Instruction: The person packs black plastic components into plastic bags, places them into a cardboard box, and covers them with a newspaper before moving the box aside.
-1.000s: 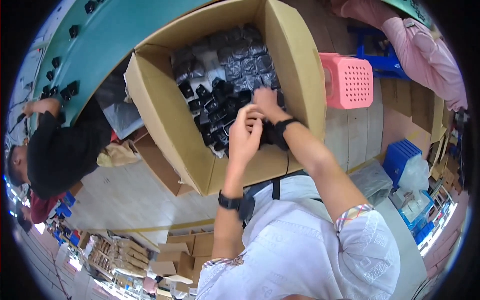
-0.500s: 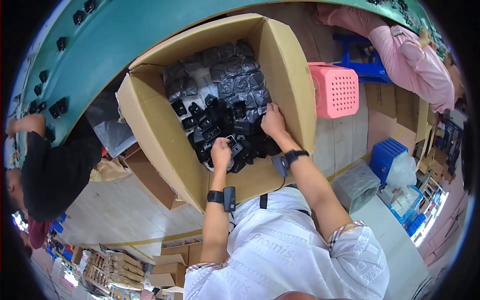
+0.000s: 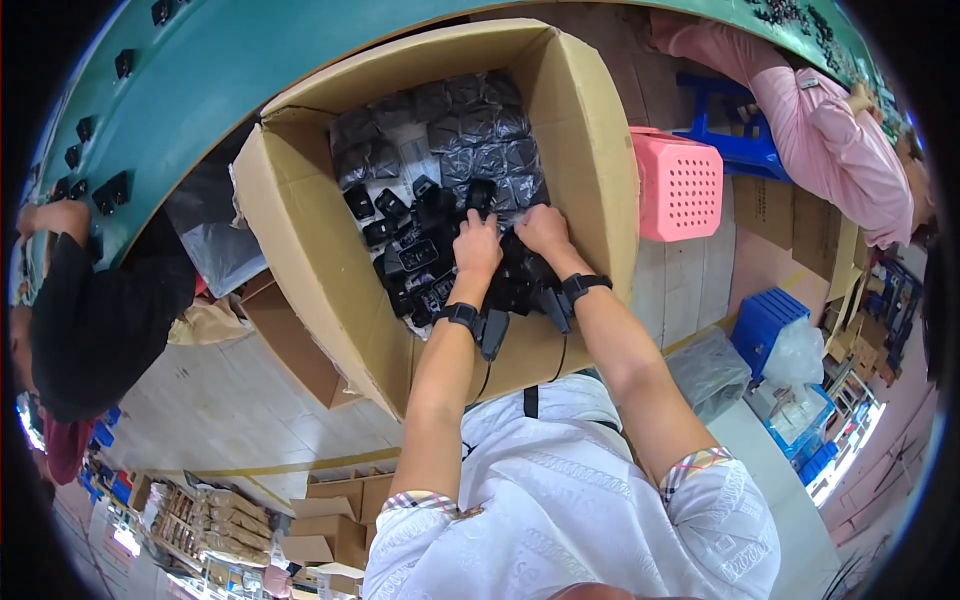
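A large open cardboard box [image 3: 310, 250] stands before me. Loose black plastic parts [image 3: 415, 255] lie heaped in its near half. Across the far half sit rows of black parts wrapped in clear plastic bags [image 3: 490, 130]. My left hand [image 3: 478, 248] is over the middle of the heap, its fingers closed at the lower edge of a small black plastic part [image 3: 481, 194]. Beside it, near the box's right wall, my right hand [image 3: 544, 232] has its fingers curled down among black parts next to the wrapped rows; what they hold is hidden.
A green worktable [image 3: 200, 90] with scattered black parts runs along the far side. A pink perforated stool [image 3: 680, 185] and a blue stool [image 3: 735, 130] stand right of the box. One person in black [image 3: 100, 300] is at left, another in pink [image 3: 800, 110] at far right.
My left hand has moved away from me and to the right, from the near part of the heap to beside my right hand. The right hand has shifted only slightly.
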Demonstrator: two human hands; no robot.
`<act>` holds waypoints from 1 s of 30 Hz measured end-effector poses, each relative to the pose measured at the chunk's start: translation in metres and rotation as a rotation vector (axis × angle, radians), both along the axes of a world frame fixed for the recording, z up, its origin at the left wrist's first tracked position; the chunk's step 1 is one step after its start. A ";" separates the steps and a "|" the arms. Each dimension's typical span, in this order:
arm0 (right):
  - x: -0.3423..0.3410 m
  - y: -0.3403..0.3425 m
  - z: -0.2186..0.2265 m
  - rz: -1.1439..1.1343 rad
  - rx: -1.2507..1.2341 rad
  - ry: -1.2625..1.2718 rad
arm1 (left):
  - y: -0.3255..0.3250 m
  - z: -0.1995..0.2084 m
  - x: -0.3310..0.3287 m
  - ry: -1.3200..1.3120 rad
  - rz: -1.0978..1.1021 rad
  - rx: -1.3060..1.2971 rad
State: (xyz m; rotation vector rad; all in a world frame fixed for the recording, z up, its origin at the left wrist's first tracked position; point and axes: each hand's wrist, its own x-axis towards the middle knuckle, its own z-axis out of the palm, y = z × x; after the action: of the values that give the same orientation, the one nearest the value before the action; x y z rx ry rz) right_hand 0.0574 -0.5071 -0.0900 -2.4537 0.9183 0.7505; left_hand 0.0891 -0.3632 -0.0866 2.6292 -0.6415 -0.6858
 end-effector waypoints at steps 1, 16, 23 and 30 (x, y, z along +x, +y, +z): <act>-0.007 0.000 0.002 0.000 -0.001 0.003 | 0.001 -0.001 0.000 0.003 0.000 -0.001; -0.010 0.002 -0.016 -0.013 -0.045 -0.055 | 0.020 -0.001 -0.005 0.156 0.184 -0.423; -0.038 0.025 0.089 -0.071 0.304 -0.719 | 0.091 0.056 -0.026 0.513 0.636 -0.775; -0.059 0.070 0.141 0.169 0.635 -0.478 | 0.096 0.089 -0.045 0.425 0.477 -0.862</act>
State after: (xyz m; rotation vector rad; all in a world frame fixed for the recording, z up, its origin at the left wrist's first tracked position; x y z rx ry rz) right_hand -0.0012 -0.4367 0.0511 -2.0052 0.2387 0.3882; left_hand 0.0445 -0.2668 0.0024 1.6665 -0.1093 -0.6026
